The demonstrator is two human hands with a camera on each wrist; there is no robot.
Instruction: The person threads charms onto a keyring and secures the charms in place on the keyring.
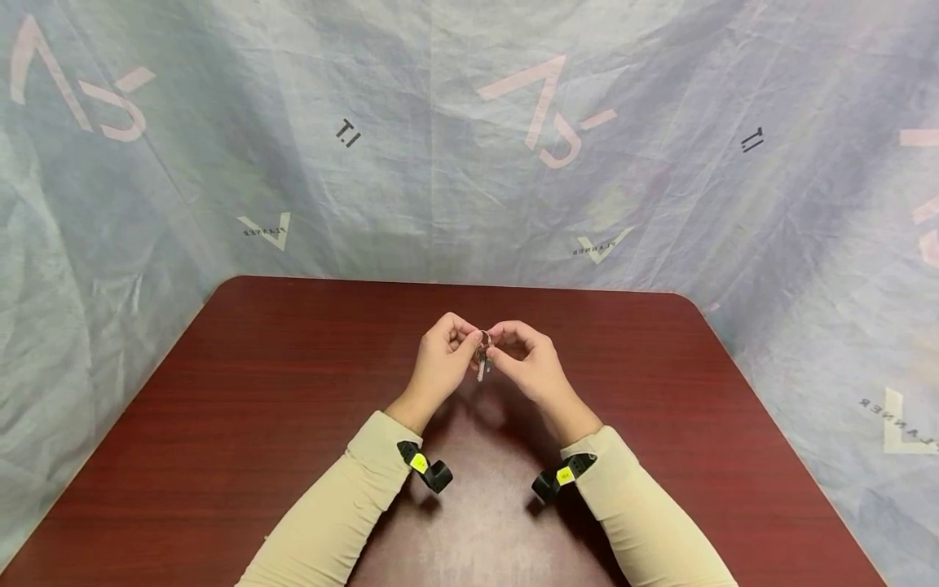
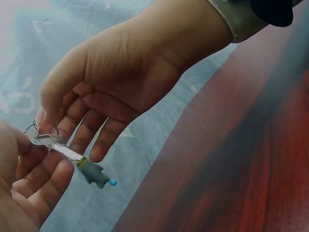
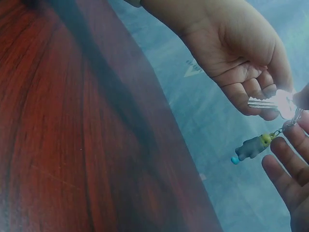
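Both hands meet above the table around a metal key ring (image 1: 485, 333). My left hand (image 1: 443, 356) pinches the ring side between thumb and fingertips. Opposite it, my right hand (image 1: 534, 364) holds the ring's other side, its thumb and index finger bent toward it. A silver key (image 3: 264, 103) hangs from the ring. Beside the key dangles a small grey figure charm (image 3: 250, 147) with a yellow part at the top and a blue tip, on a short chain. Exactly where the fingertips press the ring is partly hidden in the wrist views.
The dark red wooden table (image 1: 293, 391) has rounded far corners. A pale printed cloth (image 1: 433, 163) hangs behind it and along both sides. Each sleeve cuff carries a black wrist camera, such as the left wrist camera (image 1: 438, 476).
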